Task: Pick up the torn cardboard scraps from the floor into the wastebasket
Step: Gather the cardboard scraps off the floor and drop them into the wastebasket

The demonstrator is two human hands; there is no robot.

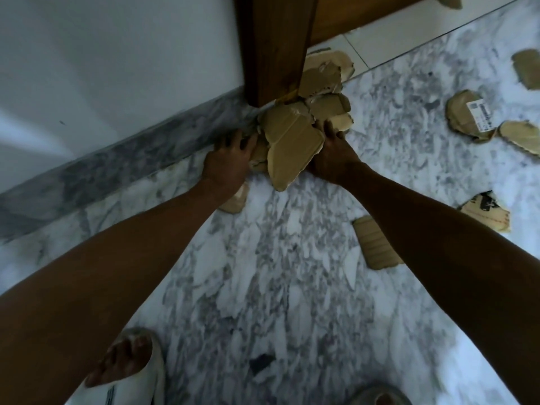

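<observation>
A heap of torn brown cardboard scraps (289, 141) lies on the marble floor at the foot of a wooden door frame. My left hand (226, 159) grips the heap's left side, fingers curled round the scraps' edges. My right hand (331, 153) grips the right side, its thumb on top of a large scrap. More scraps (324, 74) lie behind the heap against the frame. Another small scrap (235, 200) sits under my left wrist. No wastebasket is in view.
Loose scraps are scattered to the right: a ribbed one (375, 247), a printed one (486, 210), one with a white label (470, 114), others at the far right. The wooden door frame (271, 48) and white wall (117, 59) stand behind. My sandalled foot (125, 366) is at bottom left.
</observation>
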